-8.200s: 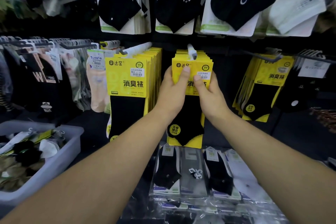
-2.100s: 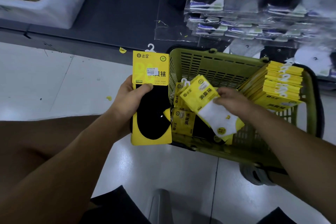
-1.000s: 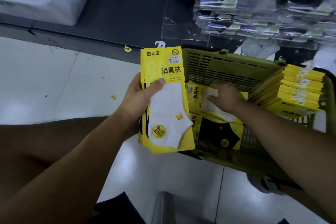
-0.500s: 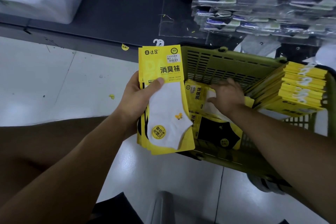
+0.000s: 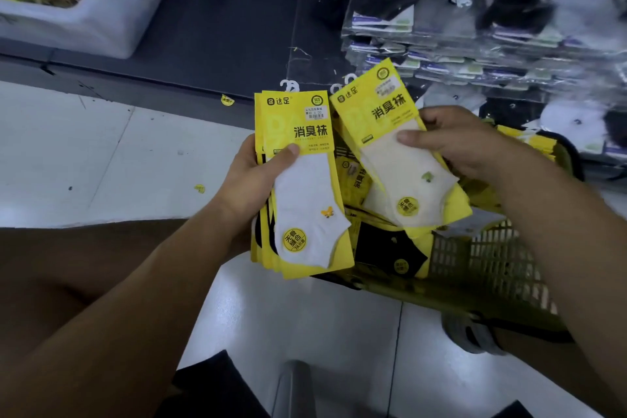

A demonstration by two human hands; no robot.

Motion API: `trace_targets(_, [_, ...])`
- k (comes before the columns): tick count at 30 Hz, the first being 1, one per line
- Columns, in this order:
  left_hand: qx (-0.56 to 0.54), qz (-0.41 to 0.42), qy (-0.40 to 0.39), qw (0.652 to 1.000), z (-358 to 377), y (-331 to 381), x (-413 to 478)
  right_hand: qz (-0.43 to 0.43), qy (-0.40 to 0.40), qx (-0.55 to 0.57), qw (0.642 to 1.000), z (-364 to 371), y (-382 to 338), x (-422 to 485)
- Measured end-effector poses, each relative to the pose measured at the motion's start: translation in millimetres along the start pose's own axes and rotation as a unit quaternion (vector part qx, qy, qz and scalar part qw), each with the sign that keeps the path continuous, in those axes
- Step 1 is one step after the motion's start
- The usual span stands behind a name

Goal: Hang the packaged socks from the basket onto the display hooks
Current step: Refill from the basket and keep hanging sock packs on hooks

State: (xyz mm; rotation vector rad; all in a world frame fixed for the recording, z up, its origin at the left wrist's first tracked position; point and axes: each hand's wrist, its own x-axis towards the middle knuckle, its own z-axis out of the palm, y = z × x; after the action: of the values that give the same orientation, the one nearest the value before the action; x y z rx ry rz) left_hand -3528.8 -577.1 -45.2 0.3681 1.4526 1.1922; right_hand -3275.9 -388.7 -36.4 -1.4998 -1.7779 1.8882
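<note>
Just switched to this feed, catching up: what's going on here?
A person is gathering sock packs from a green basket. The left hand grips a stack of yellow packs, white sock on top. The right hand holds one cream-sock pack above the basket, beside the stack. More packs lie in the basket. No hooks are in view.

Shop: stacked packaged socks, basket
</note>
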Motion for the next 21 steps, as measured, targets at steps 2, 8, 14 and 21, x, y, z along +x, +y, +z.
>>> trace_targets(2, [0.002, 0.012, 0.003, 1.0, 3.0, 2.9, -0.8, 0.0, 0.002, 0.037, 0.999, -4.7, -17.8, -10.4])
trace_targets(8, [0.025, 0.012, 0.043, 0.999, 6.4, 4.4, -4.4, -0.034, 0.067, 0.23, 0.97, 19.9, -46.1, -19.8])
trace_targets(14, [0.026, 0.008, 0.033, 0.999, 13.2, 8.6, -6.1, -0.003, -0.032, 0.19, 0.981, 78.7, -43.9, -21.2])
trace_targets(21, [0.016, 0.062, -0.03, 0.997, 7.1, 5.7, -0.5, -0.112, 0.014, -0.018, 0.993, 112.3, -20.9, -16.4])
